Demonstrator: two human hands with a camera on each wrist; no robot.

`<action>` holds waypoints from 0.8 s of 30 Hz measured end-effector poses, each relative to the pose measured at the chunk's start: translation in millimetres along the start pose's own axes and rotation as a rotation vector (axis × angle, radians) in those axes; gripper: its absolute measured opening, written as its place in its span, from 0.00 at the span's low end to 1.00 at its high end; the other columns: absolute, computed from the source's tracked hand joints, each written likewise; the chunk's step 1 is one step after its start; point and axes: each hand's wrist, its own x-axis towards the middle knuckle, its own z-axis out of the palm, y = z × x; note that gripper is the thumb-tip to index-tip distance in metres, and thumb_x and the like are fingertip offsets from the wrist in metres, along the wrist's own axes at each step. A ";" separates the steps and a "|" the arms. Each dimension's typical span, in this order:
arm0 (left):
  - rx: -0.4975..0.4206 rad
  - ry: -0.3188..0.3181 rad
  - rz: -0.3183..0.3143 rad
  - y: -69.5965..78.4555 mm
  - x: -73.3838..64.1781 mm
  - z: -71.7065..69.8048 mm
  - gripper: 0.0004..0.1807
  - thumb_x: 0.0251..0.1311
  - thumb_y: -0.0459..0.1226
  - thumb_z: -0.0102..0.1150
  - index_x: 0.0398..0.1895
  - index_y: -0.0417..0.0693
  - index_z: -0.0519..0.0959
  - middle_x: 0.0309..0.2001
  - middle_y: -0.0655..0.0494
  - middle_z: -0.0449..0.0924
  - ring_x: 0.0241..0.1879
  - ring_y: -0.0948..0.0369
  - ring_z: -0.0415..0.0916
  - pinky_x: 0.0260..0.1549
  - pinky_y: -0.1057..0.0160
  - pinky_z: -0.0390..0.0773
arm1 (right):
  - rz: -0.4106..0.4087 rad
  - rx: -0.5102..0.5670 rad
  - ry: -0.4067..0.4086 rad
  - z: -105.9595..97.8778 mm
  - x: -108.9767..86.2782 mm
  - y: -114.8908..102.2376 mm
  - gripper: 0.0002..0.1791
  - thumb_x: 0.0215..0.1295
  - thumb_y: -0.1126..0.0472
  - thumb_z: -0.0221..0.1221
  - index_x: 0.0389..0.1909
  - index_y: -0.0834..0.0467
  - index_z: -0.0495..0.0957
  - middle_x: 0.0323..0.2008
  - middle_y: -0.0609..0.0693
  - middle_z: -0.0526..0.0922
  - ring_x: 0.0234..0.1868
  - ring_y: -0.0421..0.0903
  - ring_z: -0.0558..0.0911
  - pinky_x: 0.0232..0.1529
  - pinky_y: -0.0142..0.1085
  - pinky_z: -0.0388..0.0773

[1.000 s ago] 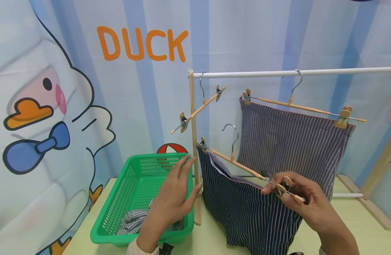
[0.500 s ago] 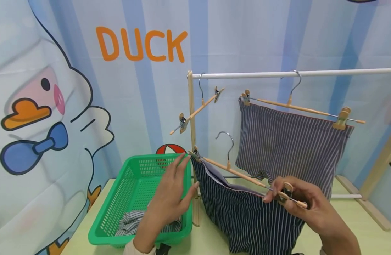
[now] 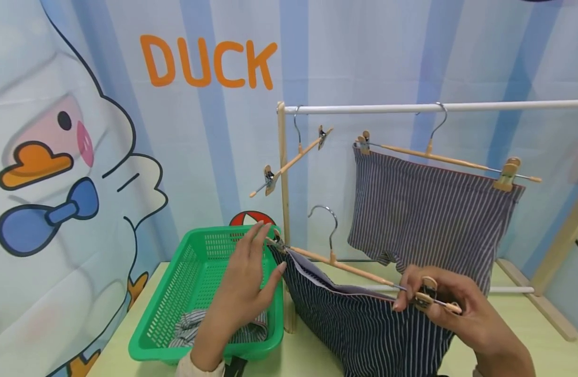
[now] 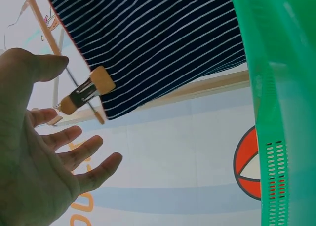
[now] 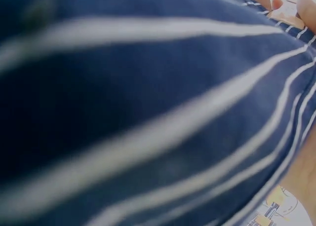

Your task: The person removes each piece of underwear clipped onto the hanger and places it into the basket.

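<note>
at near right, right hand (image 3: 463,309): grips hanger (image 3: 355,268)
left hand (image 3: 241,280): spread, empty
dark garment (image 3: 364,327): may sag if left clip (image 4: 88,91) slips

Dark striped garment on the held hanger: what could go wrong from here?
The right hand grips the hanger at one end; the left hand isn't gripping the other clip, so it could swing or dip.
The hook is off the rail; a slip might drop the dark striped garment.
That other clip looks close to the green basket and might catch its rim.
</note>
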 end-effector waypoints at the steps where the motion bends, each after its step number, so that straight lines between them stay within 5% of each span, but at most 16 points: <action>1: 0.000 0.001 -0.002 0.0 0.1 -0.4 0.41 0.69 0.46 0.58 0.78 0.46 0.50 0.75 0.41 0.56 0.71 0.43 0.62 0.65 0.40 0.69 | -0.001 0.005 -0.002 0.8 0.2 -0.8 0.14 0.76 0.74 0.42 0.56 0.67 0.71 0.51 0.54 0.81 0.52 0.49 0.82 0.61 0.37 0.76; 11: 0.001 0.025 0.026 -1.2 -0.8 -0.5 0.37 0.71 0.43 0.56 0.77 0.45 0.54 0.66 0.40 0.70 0.65 0.46 0.71 0.60 0.43 0.74 | -0.073 0.101 -0.032 5.5 5.7 -4.2 0.12 0.77 0.71 0.42 0.54 0.67 0.71 0.50 0.56 0.80 0.51 0.51 0.76 0.46 0.44 0.72; 19: -0.019 0.013 0.013 -1.4 -1.0 0.3 0.29 0.74 0.41 0.51 0.73 0.42 0.59 0.54 0.44 0.77 0.50 0.51 0.79 0.44 0.53 0.82 | -0.120 0.120 -0.060 1.5 7.4 0.1 0.12 0.78 0.69 0.42 0.55 0.68 0.70 0.49 0.57 0.80 0.50 0.51 0.75 0.43 0.44 0.71; 24: -0.046 0.031 0.026 -3.6 -1.0 1.4 0.25 0.76 0.38 0.47 0.71 0.39 0.61 0.51 0.42 0.76 0.34 0.59 0.74 0.28 0.65 0.74 | -0.120 0.126 -0.064 -2.2 5.3 1.3 0.12 0.78 0.69 0.41 0.55 0.67 0.70 0.50 0.55 0.80 0.52 0.50 0.75 0.44 0.43 0.71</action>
